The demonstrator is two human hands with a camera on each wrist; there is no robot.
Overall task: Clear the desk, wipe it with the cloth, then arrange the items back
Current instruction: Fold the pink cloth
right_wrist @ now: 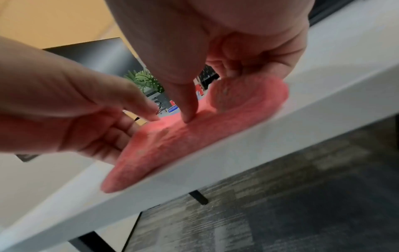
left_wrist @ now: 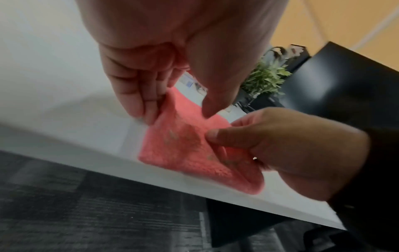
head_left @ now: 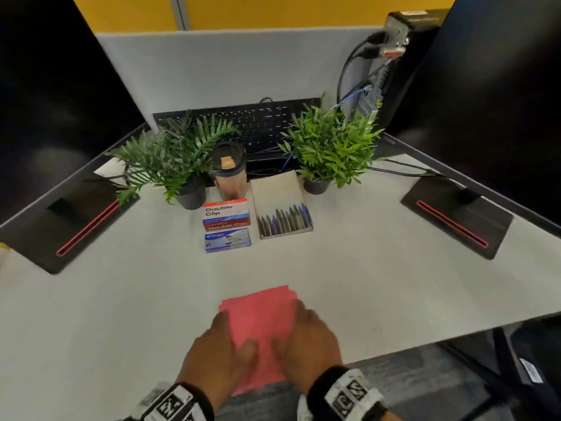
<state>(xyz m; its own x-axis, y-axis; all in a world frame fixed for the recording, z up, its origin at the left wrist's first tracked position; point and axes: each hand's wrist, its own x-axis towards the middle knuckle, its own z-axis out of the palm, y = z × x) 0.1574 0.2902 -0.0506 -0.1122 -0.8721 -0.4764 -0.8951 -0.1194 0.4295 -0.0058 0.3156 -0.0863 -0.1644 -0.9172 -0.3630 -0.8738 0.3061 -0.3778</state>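
Observation:
A pink cloth [head_left: 261, 311] lies on the white desk [head_left: 379, 284] at its front edge, part of it hanging over. My left hand [head_left: 235, 332] holds its left side, fingers curled at the edge and thumb on top. My right hand [head_left: 291, 326] pinches the right side, where the cloth curls up around the fingers. In the left wrist view the cloth [left_wrist: 179, 150] stretches between the left hand [left_wrist: 177, 110] and the other hand's thumb. The right wrist view has the right hand [right_wrist: 210, 95] with its thumb pressing the cloth [right_wrist: 194, 139].
Behind the cloth stand a Double Clip box [head_left: 226, 214], a blue box [head_left: 227, 240], a pen tray [head_left: 282, 208], a lidded cup [head_left: 229, 171], two potted plants [head_left: 176, 159] [head_left: 331, 144] and a keyboard [head_left: 258, 123]. Monitor bases [head_left: 82, 226] [head_left: 455, 217] flank both sides.

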